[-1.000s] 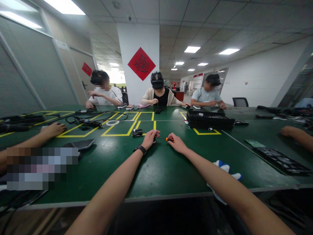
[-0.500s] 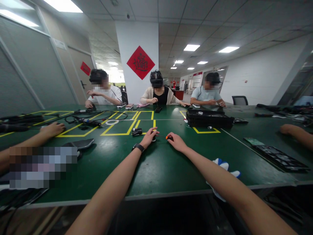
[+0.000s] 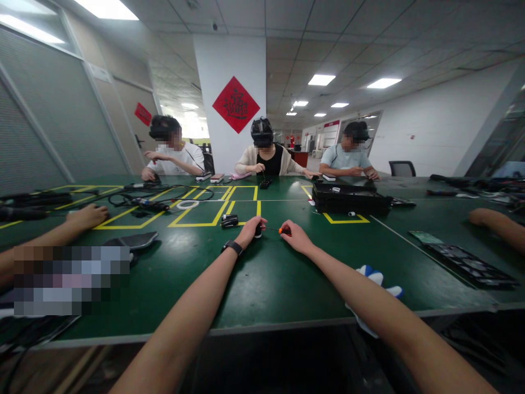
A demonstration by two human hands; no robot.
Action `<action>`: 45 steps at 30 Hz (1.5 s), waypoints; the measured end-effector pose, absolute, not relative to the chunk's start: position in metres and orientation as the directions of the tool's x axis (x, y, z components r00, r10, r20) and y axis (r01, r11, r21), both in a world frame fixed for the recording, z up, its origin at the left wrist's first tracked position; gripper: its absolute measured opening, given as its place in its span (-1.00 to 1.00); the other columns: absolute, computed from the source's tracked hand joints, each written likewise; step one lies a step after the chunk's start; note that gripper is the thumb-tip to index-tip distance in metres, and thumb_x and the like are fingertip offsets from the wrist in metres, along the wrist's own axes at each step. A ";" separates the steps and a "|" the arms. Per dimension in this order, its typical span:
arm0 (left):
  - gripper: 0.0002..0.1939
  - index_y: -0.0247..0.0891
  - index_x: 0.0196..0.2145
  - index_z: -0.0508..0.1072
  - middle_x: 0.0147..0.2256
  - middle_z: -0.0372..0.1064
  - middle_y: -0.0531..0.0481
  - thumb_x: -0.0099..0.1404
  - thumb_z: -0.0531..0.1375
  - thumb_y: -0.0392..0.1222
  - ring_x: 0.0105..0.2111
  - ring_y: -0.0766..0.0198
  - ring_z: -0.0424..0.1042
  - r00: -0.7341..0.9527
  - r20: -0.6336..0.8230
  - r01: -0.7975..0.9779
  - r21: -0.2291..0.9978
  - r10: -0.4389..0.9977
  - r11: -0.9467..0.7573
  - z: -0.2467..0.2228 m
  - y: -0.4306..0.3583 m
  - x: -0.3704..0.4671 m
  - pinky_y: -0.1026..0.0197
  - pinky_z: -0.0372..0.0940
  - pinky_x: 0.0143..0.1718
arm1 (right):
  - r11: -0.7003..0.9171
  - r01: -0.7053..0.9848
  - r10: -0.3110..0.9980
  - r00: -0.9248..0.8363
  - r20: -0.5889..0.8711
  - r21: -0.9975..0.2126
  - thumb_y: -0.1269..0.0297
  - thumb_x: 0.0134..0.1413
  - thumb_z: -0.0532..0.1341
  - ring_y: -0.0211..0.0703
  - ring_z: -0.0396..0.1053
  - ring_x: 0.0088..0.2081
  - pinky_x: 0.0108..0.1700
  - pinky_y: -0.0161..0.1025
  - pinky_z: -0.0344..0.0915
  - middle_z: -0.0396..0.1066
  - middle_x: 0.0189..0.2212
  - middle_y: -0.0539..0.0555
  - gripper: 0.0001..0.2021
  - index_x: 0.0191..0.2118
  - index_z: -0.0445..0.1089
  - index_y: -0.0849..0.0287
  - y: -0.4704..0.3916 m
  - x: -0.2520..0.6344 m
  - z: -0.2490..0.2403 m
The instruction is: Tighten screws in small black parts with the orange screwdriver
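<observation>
Near the middle of the green table (image 3: 262, 290), my left hand (image 3: 249, 232) is closed round a small black object with a white base (image 3: 258, 236). My right hand (image 3: 297, 238) grips the orange and black handle of a screwdriver (image 3: 283, 232). The thin shaft points left, and its tip end is close to my left fingers; whether it touches the object cannot be made out. A small black part (image 3: 229, 220) lies just left of my left hand. Under my right forearm is a white and blue glove (image 3: 371, 275).
A long black case (image 3: 350, 200) stands beyond my right hand. A flat black panel (image 3: 467, 260) lies at the right. Black cables (image 3: 151, 202) and a white ring (image 3: 187, 204) are at the left. Other people's hands (image 3: 88, 216) rest at both sides; three people (image 3: 264, 158) sit opposite.
The fingers of my left hand have curled down slightly round the small black object. My right hand has barely shifted on the screwdriver handle.
</observation>
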State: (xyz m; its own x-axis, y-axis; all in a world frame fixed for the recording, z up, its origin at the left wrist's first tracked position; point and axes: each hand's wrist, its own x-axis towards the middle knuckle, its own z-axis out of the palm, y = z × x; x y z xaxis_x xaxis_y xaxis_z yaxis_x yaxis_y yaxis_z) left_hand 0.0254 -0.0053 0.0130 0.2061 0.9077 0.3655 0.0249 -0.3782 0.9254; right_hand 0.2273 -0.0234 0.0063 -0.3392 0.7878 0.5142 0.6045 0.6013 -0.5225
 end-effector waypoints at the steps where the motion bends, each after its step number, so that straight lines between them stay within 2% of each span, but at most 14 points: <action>1: -0.53 -0.34 -0.32 0.37 -0.42 0.30 -0.03 0.15 -0.07 0.13 -0.40 0.32 0.31 0.215 0.370 0.029 0.923 0.904 -0.385 0.014 -0.006 0.026 0.24 0.18 -0.29 | 0.599 0.605 0.790 -0.340 0.510 -0.525 0.31 -0.07 0.13 -0.27 0.23 -0.32 -0.26 -0.32 0.14 0.31 -0.36 0.03 -0.81 -0.26 0.27 0.20 -0.024 0.227 0.007; 4: -0.55 -0.33 -0.33 0.37 -0.43 0.29 -0.02 0.14 -0.06 0.13 -0.42 0.34 0.30 0.212 0.376 0.045 0.918 0.902 -0.394 0.015 -0.007 0.026 0.25 0.18 -0.31 | 0.587 0.632 0.797 -0.343 0.497 -0.506 0.27 0.03 0.03 -0.25 0.23 -0.27 -0.22 -0.31 0.12 0.32 -0.33 0.07 -0.82 -0.29 0.31 0.22 -0.024 0.227 0.009; 8: -0.55 -0.33 -0.34 0.36 -0.46 0.28 -0.01 0.14 -0.05 0.12 -0.44 0.35 0.29 0.213 0.373 0.047 0.919 0.903 -0.391 0.015 -0.007 0.027 0.26 0.18 -0.34 | 0.568 0.688 0.806 -0.357 0.471 -0.451 0.26 0.11 -0.06 -0.24 0.22 -0.30 -0.23 -0.31 0.10 0.32 -0.38 0.09 -0.71 -0.43 0.34 0.23 -0.021 0.228 0.010; 16: -0.58 -0.33 -0.32 0.34 -0.46 0.28 -0.01 0.15 -0.05 0.10 -0.44 0.35 0.30 0.224 0.376 -0.029 0.925 0.899 -0.379 0.011 -0.003 0.025 0.25 0.19 -0.32 | 0.576 0.670 0.804 -0.365 0.468 -0.467 0.27 0.05 0.03 -0.25 0.23 -0.30 -0.25 -0.31 0.13 0.31 -0.35 0.04 -0.85 -0.28 0.28 0.17 -0.017 0.231 0.004; 33: -0.58 -0.33 -0.33 0.34 -0.47 0.28 -0.01 0.13 -0.03 0.11 -0.44 0.34 0.30 0.187 0.368 -0.044 0.929 0.911 -0.366 0.013 -0.006 0.028 0.25 0.20 -0.34 | 0.595 0.665 0.792 -0.387 0.472 -0.452 0.30 0.05 0.03 -0.24 0.24 -0.27 -0.22 -0.29 0.13 0.31 -0.33 0.04 -0.86 -0.28 0.27 0.16 -0.017 0.234 0.006; 40: -0.64 -0.29 -0.33 0.34 -0.49 0.30 0.03 0.02 0.12 0.06 -0.47 0.35 0.29 0.164 0.365 0.136 0.912 0.917 -0.387 0.012 -0.007 0.028 0.25 0.19 -0.37 | 0.589 0.661 0.796 -0.377 0.473 -0.464 0.29 0.05 0.04 -0.24 0.24 -0.27 -0.22 -0.29 0.14 0.32 -0.33 0.05 -0.85 -0.27 0.29 0.17 -0.022 0.232 0.009; 45: -0.65 -0.27 -0.32 0.34 -0.46 0.31 0.03 -0.01 0.15 0.01 -0.46 0.35 0.29 0.179 0.415 0.172 0.879 0.892 -0.444 0.013 -0.009 0.027 0.24 0.19 -0.34 | 0.584 0.659 0.798 -0.361 0.482 -0.473 0.26 0.05 0.04 -0.24 0.23 -0.26 -0.21 -0.29 0.13 0.31 -0.31 0.06 -0.80 -0.23 0.30 0.18 -0.026 0.229 0.010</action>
